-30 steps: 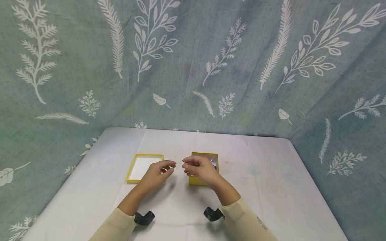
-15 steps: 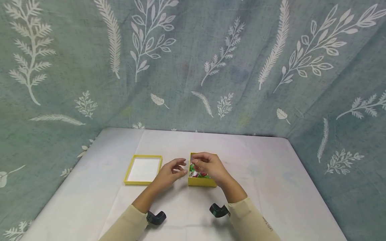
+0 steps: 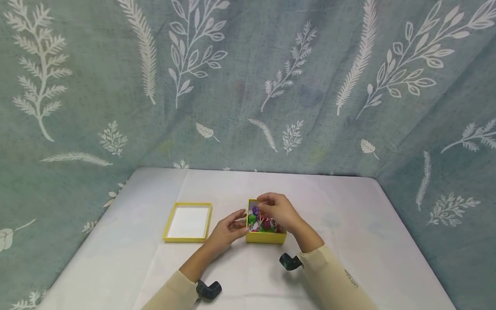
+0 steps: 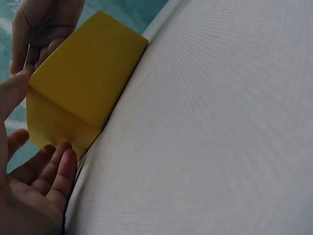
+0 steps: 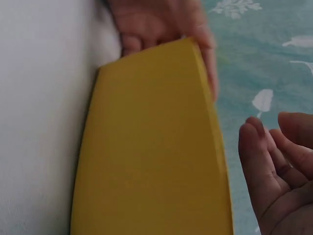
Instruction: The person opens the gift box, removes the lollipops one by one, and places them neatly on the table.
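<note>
A yellow box (image 3: 265,238) stands uncovered on the white-covered table, full of small, bright purple, green and red wrapped pieces (image 3: 253,218), some with what look like thin pale sticks. My left hand (image 3: 227,230) is at the box's left side; in the left wrist view its fingertips touch the yellow wall (image 4: 90,73) and the thumb is up by the rim. Over the right part of the box hovers my right hand (image 3: 280,212), covering some of the contents. The right wrist view shows its thumb and fingers (image 5: 257,161) apart above the rim, with nothing between them.
To the left of the box lies a shallow yellow-edged lid (image 3: 189,221), white inside up. Dark curved devices (image 3: 209,290) sit at both wrists, below the sleeves. A green leaf-patterned cloth (image 3: 232,86) hangs behind the table and along its sides.
The left hand has moved right, from beside the lid to the box's left wall. The right hand has shifted right over the box, uncovering more of the coloured pieces.
</note>
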### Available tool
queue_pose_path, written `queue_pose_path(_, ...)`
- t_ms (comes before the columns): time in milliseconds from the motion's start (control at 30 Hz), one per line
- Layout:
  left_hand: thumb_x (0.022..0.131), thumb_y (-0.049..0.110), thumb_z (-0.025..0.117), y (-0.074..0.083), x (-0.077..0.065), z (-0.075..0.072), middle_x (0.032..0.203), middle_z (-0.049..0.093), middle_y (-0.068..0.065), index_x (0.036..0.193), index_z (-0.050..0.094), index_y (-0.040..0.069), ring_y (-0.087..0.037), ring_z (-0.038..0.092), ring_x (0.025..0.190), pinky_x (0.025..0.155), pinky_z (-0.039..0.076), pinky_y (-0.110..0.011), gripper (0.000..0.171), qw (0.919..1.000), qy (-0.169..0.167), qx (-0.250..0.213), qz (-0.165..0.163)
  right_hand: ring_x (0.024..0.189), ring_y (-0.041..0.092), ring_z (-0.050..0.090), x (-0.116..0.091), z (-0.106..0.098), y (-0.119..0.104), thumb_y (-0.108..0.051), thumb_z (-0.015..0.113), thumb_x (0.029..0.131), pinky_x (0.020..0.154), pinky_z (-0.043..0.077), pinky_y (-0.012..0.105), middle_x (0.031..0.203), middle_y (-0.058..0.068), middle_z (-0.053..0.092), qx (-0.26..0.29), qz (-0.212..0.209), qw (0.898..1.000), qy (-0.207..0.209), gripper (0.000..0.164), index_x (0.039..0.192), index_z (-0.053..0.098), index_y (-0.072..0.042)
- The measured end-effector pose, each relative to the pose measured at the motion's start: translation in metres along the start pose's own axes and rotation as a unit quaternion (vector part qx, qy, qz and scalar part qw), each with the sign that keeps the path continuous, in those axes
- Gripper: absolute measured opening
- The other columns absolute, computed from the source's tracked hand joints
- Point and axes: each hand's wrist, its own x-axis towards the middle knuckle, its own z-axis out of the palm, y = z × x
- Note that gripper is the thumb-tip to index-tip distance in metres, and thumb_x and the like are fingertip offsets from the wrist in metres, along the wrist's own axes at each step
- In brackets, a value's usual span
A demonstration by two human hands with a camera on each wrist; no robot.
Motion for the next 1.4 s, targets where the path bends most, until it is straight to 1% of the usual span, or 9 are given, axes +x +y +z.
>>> queue_pose_path(133, 0.09, 0.027, 0.072, -0.003, -0.005, 0.004, 0.139, 0.052, -0.007, 0.149, 0.041, 0.019, -0.022, 0.058, 0.114, 0.089, 0.051, -0.028, 0.067, 0.9998, -0.004, 0.019, 0.003, 0.09, 0.022, 0.066, 0.006, 0.002, 0.006, -0.018, 0.061, 0.097, 0.082, 0.055, 0.042, 0.104, 0.011, 0.067, -0.09, 0.002, 0.996, -0.006, 0.029, 0.123, 0.063, -0.005)
queue_pose_path(300, 0.091, 0.029, 0.07, -0.006, -0.01, 0.008, 0.139, 0.052, -0.006, 0.15, 0.04, 0.021, -0.022, 0.059, 0.112, 0.09, 0.051, -0.031, 0.066, 0.999, -0.003, 0.041, 0.015, 0.094, 0.015, 0.062, 0.011, 0.006, 0.013, -0.022, 0.064, 0.096, 0.088, 0.051, 0.043, 0.099, -0.005, 0.067, -0.197, 0.003, 0.98, 0.007, 0.027, 0.121, 0.066, -0.013)
queue_pose_path(500, 0.091, 0.032, 0.071, -0.006, -0.013, 0.013, 0.139, 0.052, -0.006, 0.151, 0.037, 0.026, -0.02, 0.06, 0.108, 0.086, 0.051, -0.029, 0.069, 0.997, -0.016, 0.075, 0.008, 0.086, 0.014, 0.061, 0.01, 0.009, 0.018, -0.024, 0.066, 0.094, 0.08, 0.052, 0.04, 0.095, -0.004, 0.066, -0.268, 0.023, 0.963, -0.016, 0.03, 0.121, 0.067, -0.013)
queue_pose_path(733, 0.089, 0.025, 0.074, 0.015, -0.019, 0.013, 0.138, 0.05, -0.014, 0.151, 0.036, 0.011, -0.028, 0.061, 0.105, 0.082, 0.053, -0.031, 0.074, 0.9953, -0.026, 0.086, 0.037, 0.081, 0.013, 0.061, 0.01, 0.02, 0.019, -0.028, 0.069, 0.091, 0.072, 0.053, 0.035, 0.095, -0.001, 0.068, -0.342, 0.022, 0.939, -0.031, 0.033, 0.12, 0.068, -0.011)
queue_pose_path(933, 0.092, 0.031, 0.069, -0.003, -0.014, 0.013, 0.135, 0.054, -0.006, 0.149, 0.042, 0.019, -0.023, 0.058, 0.114, 0.093, 0.05, -0.039, 0.064, 0.9926, -0.004, 0.108, 0.054, 0.084, 0.017, 0.064, 0.011, 0.027, 0.021, -0.029, 0.07, 0.091, 0.071, 0.055, 0.036, 0.096, 0.0, 0.069, -0.372, 0.012, 0.928, -0.014, 0.03, 0.114, 0.07, -0.01)
queue_pose_path(1033, 0.091, 0.041, 0.068, -0.01, -0.011, 0.011, 0.131, 0.058, 0.004, 0.147, 0.044, 0.028, -0.019, 0.053, 0.121, 0.102, 0.042, -0.044, 0.063, 0.9857, 0.016, 0.156, 0.062, 0.09, 0.021, 0.065, 0.012, 0.029, 0.019, -0.03, 0.069, 0.091, 0.075, 0.055, 0.04, 0.101, 0.002, 0.07, -0.396, 0.008, 0.918, -0.011, 0.033, 0.117, 0.07, -0.01)
queue_pose_path(1167, 0.089, 0.05, 0.066, -0.008, -0.009, 0.009, 0.124, 0.062, 0.01, 0.147, 0.043, 0.034, -0.018, 0.047, 0.127, 0.107, 0.034, -0.049, 0.065, 0.9716, 0.032, 0.224, 0.07, 0.099, 0.025, 0.065, 0.013, 0.032, 0.015, -0.032, 0.069, 0.091, 0.082, 0.054, 0.044, 0.109, 0.004, 0.069, -0.421, 0.013, 0.907, -0.017, 0.037, 0.121, 0.068, -0.011)
queue_pose_path(1267, 0.09, 0.051, 0.064, -0.004, -0.008, 0.007, 0.125, 0.061, 0.009, 0.149, 0.04, 0.034, -0.019, 0.047, 0.127, 0.106, 0.034, -0.051, 0.066, 0.9658, 0.03, 0.247, 0.072, 0.103, 0.025, 0.064, 0.016, 0.035, 0.014, -0.032, 0.071, 0.09, 0.084, 0.053, 0.044, 0.114, 0.005, 0.068, -0.427, 0.023, 0.904, -0.018, 0.038, 0.122, 0.068, -0.012)
queue_pose_path(1400, 0.092, 0.051, 0.061, -0.003, -0.002, 0.002, 0.13, 0.06, 0.008, 0.151, 0.036, 0.031, -0.017, 0.043, 0.131, 0.113, 0.022, -0.051, 0.068, 0.9587, 0.018, 0.269, 0.092, 0.096, 0.02, 0.063, 0.022, 0.038, 0.014, -0.033, 0.071, 0.089, 0.082, 0.053, 0.041, 0.11, 0.002, 0.068, -0.436, 0.031, 0.899, -0.019, 0.038, 0.122, 0.068, -0.014)
